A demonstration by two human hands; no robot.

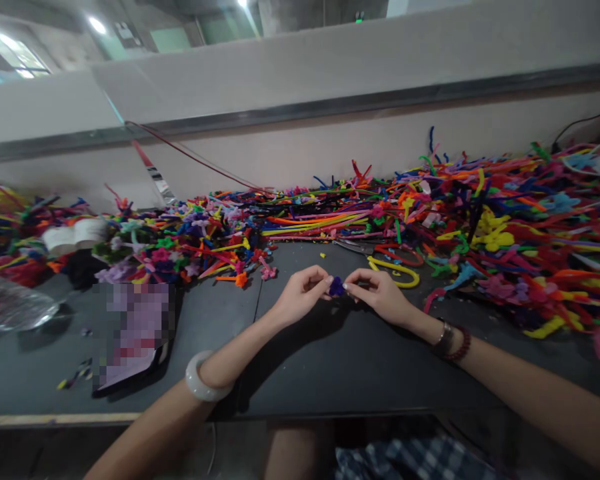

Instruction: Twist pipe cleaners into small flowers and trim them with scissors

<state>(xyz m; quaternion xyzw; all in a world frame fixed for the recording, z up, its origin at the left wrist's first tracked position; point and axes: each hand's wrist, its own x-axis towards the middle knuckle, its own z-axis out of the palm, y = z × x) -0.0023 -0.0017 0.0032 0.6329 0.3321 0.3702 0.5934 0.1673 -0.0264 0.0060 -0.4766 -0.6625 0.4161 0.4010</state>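
Note:
A small dark purple pipe-cleaner flower (336,287) is pinched between my two hands above the dark table. On its left edge, the thumb and fingers of my left hand (307,291) are closed. My right hand (375,293) grips the opposite edge with its fingertips. Just beyond my right hand lie scissors (405,275) with yellow handle loops, partly among the pipe cleaners. Straight loose pipe cleaners (315,227) in yellow, pink and other colours lie in a bundle behind my hands.
Heaped pipe cleaners (525,227) cover the right side and back. Finished-looking flowers (163,257) pile up at left, near white rolls (75,235). A phone with a blurred screen (135,340) and a clear plastic package (15,303) rest on the table (300,373). A low wall stands behind.

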